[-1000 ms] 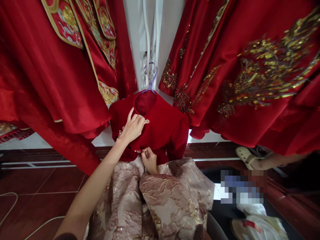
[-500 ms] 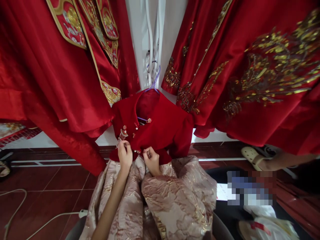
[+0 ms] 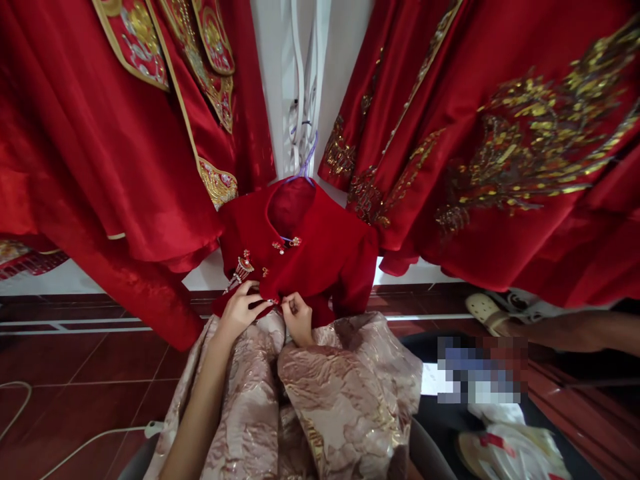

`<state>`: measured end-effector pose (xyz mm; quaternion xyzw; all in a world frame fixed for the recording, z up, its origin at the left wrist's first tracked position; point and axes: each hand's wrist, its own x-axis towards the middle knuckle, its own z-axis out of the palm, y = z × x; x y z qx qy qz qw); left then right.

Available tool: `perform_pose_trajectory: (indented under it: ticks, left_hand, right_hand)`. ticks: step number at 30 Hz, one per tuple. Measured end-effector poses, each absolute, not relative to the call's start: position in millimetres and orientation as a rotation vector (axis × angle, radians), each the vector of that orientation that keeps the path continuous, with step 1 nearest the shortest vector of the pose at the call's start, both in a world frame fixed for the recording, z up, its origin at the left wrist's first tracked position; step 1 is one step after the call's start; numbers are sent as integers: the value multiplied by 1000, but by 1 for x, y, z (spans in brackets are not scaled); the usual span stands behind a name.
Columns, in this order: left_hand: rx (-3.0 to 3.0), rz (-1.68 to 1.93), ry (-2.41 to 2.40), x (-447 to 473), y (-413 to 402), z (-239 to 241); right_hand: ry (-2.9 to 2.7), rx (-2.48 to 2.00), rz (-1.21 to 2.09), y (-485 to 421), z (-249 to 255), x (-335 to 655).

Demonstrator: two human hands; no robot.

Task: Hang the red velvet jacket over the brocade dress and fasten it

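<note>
A small red velvet jacket with gold clasps and a tassel brooch hangs on a purple hanger at the centre. Below it falls a pink and gold brocade skirt. My left hand pinches the jacket's lower front edge beside a small clasp. My right hand is closed on the same edge just to the right, fingertips almost meeting the left ones. Both hands sit where jacket meets skirt.
Large red embroidered robes hang at the left and right. A white wall post stands behind. Dark red floor tiles and a white cable lie at lower left. Another person's foot in a white sandal is at right, near a bag.
My left hand came down from the jacket's collar clasp to the lower front edge and now pinches it beside my right hand, which stayed in place.
</note>
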<state>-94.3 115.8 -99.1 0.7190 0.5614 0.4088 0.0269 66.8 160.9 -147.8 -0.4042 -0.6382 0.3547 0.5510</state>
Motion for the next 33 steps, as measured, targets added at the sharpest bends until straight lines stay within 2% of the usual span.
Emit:
perform_pose_trajectory:
  ticks: [10,19,29,33]
  left_hand:
    - [2224,1592,1736,-81,116,-103]
    - [2199,1594,1532,-72,118,-94]
    - [2152,1620,1553,-69,127,-103]
    - [2118,1536,1732,-72,117,-98]
  right_hand:
    - [-1503,-952,874,159,-147,67]
    - [-1503,-920,849,156,-143,68]
    - [-1473,-962,904,159,-149,70]
    - [-1347,-928,929,160,-130,82]
